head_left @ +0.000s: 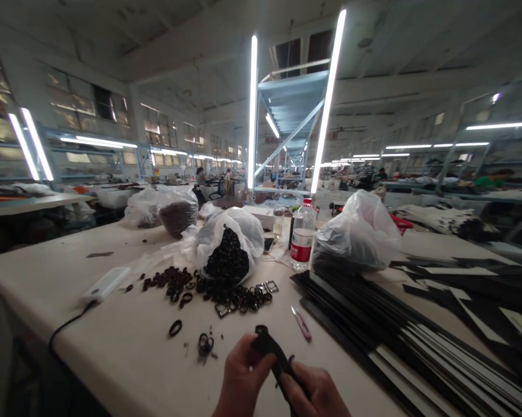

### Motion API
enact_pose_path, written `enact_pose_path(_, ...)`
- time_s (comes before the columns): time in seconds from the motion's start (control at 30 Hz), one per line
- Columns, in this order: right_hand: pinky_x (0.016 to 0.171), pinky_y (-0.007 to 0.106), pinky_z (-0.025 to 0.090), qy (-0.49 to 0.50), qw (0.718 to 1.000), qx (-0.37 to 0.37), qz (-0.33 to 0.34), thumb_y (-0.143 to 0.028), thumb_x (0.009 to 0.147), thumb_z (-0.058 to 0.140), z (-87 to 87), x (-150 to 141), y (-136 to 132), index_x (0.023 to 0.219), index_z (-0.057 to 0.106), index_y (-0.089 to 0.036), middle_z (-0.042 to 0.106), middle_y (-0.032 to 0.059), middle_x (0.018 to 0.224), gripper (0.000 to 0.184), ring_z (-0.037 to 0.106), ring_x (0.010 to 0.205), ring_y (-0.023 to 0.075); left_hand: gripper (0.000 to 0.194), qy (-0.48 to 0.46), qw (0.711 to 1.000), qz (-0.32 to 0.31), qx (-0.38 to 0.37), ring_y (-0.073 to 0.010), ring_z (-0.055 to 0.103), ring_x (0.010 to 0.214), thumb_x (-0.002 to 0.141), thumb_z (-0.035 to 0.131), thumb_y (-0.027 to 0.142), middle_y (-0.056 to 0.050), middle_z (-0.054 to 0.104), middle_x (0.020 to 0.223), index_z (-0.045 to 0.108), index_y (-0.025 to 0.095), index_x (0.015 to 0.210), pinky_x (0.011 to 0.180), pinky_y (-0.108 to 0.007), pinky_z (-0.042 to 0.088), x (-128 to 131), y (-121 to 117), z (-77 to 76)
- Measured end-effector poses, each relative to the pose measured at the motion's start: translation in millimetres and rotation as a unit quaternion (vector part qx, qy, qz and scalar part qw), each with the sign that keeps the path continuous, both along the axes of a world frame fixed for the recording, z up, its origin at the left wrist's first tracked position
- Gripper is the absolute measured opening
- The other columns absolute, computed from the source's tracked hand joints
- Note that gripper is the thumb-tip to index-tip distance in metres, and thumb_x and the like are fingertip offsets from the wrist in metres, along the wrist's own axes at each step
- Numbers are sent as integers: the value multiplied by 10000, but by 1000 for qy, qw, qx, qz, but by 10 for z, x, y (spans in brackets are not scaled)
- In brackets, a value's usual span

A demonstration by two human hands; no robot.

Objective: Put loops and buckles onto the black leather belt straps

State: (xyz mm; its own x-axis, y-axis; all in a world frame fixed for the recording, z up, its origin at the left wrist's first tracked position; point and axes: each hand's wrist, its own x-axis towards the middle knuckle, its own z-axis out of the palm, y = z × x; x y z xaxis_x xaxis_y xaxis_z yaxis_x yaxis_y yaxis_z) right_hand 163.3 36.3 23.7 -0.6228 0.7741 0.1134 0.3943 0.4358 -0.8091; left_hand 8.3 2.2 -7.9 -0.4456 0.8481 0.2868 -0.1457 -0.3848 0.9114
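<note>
Low in the middle of the view, both my hands grip one black strap (273, 350). My left hand (241, 379) pinches its upper, folded end. My right hand (315, 394) is closed round its lower part. Just beyond my hands, on the pale worktable (126, 336), lie loose black loops (205, 344) and a scattered heap of black loops and metal buckles (226, 292). An open plastic bag of dark loops (228, 252) stands behind the heap. A small pink cutter (301, 323) lies to the right of my hands.
A stack of long black straps (400, 330) covers the table's right side. A water bottle (303, 234), a grey plastic bag (356, 234) and more bags (176, 211) stand farther back. A white power bank (106, 284) with a cable lies at left. Other workers sit far off.
</note>
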Motion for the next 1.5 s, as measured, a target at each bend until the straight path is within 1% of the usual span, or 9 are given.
enact_pose_path(0.23, 404, 190, 383, 45, 998, -22, -35, -543, 915, 487, 109, 26, -43, 689, 536, -172, 553, -16, 542, 437, 497, 399, 80, 167, 242, 967, -6, 86, -176, 584, 739, 806, 713, 340, -85, 664, 867, 784, 231, 911, 720, -293, 480, -115, -274, 224)
enact_pose_path(0.37, 395, 174, 391, 50, 997, -45, -28, -514, 912, 506, 122, 32, -10, 723, 570, -161, 565, -20, 553, 406, 507, 403, 71, 260, 176, 981, -49, 64, -178, 598, 769, 859, 649, 412, -96, 655, 864, 778, 186, 844, 718, -288, 492, -134, -253, 184)
enact_pose_path(0.5, 410, 167, 404, 27, 999, -34, 14, -448, 917, 511, 188, 54, -22, 735, 567, -157, 576, -26, 564, 348, 514, 406, 63, 486, 18, 992, -122, -31, -138, 597, 724, 648, 853, 373, -53, 653, 972, 681, 215, 1074, 624, -243, 486, -137, -160, 155)
enact_pose_path(0.6, 449, 165, 409, -10, 997, -8, 81, -366, 926, 486, 271, 78, -33, 751, 588, -153, 590, -27, 586, 294, 533, 426, 56, 813, -42, 951, -286, -111, -191, 649, 810, 564, 891, 414, -87, 665, 1068, 580, 237, 1294, 648, -272, 510, -188, -127, 174)
enact_pose_path(0.7, 471, 167, 393, -43, 992, 23, 115, -343, 934, 463, 348, 99, -37, 721, 587, -152, 585, -26, 583, 311, 525, 430, 49, 650, -37, 918, -366, -146, -218, 658, 851, 601, 869, 419, -106, 702, 966, 681, 173, 1172, 685, -272, 504, -259, -136, 201)
enact_pose_path(0.97, 491, 213, 413, -85, 994, 8, 68, -447, 928, 498, 375, 122, 30, 745, 600, -163, 604, -7, 594, 352, 544, 465, 90, 220, -87, 952, -255, -143, -82, 534, 570, 599, 853, 272, -22, 654, 661, 716, 138, 706, 570, -191, 440, -338, -121, 291)
enact_pose_path(1.17, 897, 383, 505, 113, 962, 249, -12, -379, 895, 560, 491, 150, -97, 932, 666, -202, 690, 127, 1038, 210, 638, 955, 224, 320, -192, 952, -191, -145, -104, 598, 588, 529, 878, 289, -22, 671, 696, 701, 139, 750, 562, -202, 487, -358, -50, 268)
enact_pose_path(1.3, 720, 300, 523, 15, 987, 95, 131, -407, 901, 561, 373, 78, -179, 893, 682, -183, 690, 74, 810, 255, 638, 730, 163, 283, -246, 941, -200, -116, -94, 611, 604, 580, 853, 260, -9, 667, 697, 675, 146, 769, 560, -182, 495, -378, -21, 226)
enact_pose_path(1.5, 560, 231, 496, 146, 967, -205, 34, -531, 893, 520, 138, -21, -58, 1221, 559, -150, 669, 51, 869, 504, 608, 583, 100, 338, -211, 946, -219, -113, -127, 647, 610, 554, 889, 277, -16, 682, 686, 637, 157, 744, 555, -199, 500, -330, -89, 263)
